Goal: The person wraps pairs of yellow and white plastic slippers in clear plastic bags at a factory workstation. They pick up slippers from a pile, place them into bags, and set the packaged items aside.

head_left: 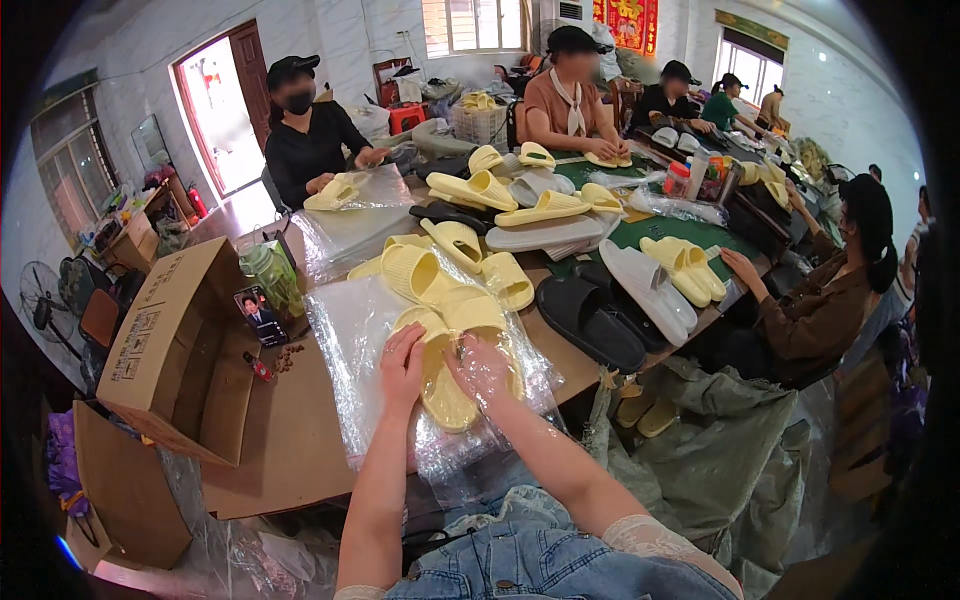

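Observation:
A pair of pale yellow slide slippers (447, 386) lies partly in a clear plastic bag (440, 462) in front of me. My left hand (402, 362) has its fingers closed over the left edge of the nearer slipper. Between the two slippers, my right hand (480, 370) is closed on the slipper and the film, its fingertips partly hidden. Beneath them is a stack of clear plastic bags (345, 375). More yellow slippers (412, 268) lie just beyond, against the pair.
An open cardboard box (170, 350) stands at the left, beside a phone (261, 316) and a green-filled jar (272, 275). Black slippers (592, 325) and grey slippers (648, 290) lie at the right. Several co-workers sit around the table; a grey-green sheet (700, 450) hangs below its right edge.

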Demonstrator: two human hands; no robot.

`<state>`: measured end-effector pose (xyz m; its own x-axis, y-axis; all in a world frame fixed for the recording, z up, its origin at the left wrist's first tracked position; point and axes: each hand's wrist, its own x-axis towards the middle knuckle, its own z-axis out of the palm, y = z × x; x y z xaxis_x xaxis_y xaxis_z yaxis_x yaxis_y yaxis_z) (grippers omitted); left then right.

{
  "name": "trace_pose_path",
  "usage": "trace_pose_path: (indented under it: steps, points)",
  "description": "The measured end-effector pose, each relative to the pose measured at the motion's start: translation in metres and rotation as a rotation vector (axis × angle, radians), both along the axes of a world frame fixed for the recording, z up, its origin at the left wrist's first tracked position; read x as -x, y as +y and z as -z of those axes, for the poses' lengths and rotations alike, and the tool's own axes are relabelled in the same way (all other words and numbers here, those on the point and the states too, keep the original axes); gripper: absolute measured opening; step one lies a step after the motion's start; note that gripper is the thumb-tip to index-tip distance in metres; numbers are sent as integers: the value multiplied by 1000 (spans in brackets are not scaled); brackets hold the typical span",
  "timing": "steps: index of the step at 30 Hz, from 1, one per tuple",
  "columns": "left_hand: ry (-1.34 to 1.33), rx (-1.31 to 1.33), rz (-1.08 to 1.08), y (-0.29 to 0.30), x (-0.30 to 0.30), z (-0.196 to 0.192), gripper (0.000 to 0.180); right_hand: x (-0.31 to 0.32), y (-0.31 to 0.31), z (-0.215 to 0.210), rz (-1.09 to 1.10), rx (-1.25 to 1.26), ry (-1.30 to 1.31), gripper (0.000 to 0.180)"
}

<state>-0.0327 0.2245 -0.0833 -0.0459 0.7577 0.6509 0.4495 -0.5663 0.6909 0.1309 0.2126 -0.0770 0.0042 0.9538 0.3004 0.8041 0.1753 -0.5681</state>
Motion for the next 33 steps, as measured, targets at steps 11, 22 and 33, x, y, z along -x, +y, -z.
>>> trace_pose_path:
  steps: [11,22,33]
  points:
    - [-93,5,-5,-2,-4,4,23,-48,-156,-52,-836,-49,16,54]
    - [-143,-43,-338,1,7,10,25,-40,-34,-83,-116,-60,-1,44]
    - [-241,213,-178,7,15,22,31,4,0,-14,35,-46,-270,44]
